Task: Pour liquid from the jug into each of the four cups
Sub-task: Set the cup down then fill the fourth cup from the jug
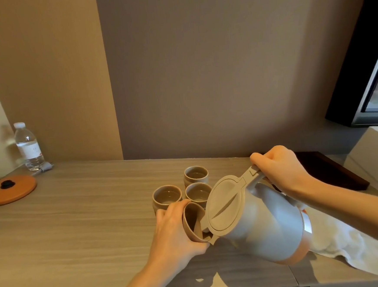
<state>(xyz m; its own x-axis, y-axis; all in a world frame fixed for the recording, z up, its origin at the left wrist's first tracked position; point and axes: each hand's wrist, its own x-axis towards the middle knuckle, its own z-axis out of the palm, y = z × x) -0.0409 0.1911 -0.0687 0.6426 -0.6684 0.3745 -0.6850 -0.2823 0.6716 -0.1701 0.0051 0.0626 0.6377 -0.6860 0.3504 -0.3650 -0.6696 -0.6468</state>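
1. Three cups [167, 196] sit just beyond the left hand [174, 232], which wraps the tilted fourth cup [193, 222], smooth and likely breakable.
2. Jug [264, 223] spout dips inside that cup; any flow is hidden.
3. Right hand [280, 170] clenches the handle [253, 178], the best hold for such probable weight.

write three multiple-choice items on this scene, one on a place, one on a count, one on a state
1. Where on the table is the water bottle? A far left corner, B right end, C near edge
2. How many cups stand unheld? A one, B three, C four
3. How is the jug held? A upright, B tilted, C upside down

1 A: it stands by the wall at far left.
2 B: three stand together; the fourth cup is in the left hand.
3 B: the right hand tips its spout to the fourth cup.
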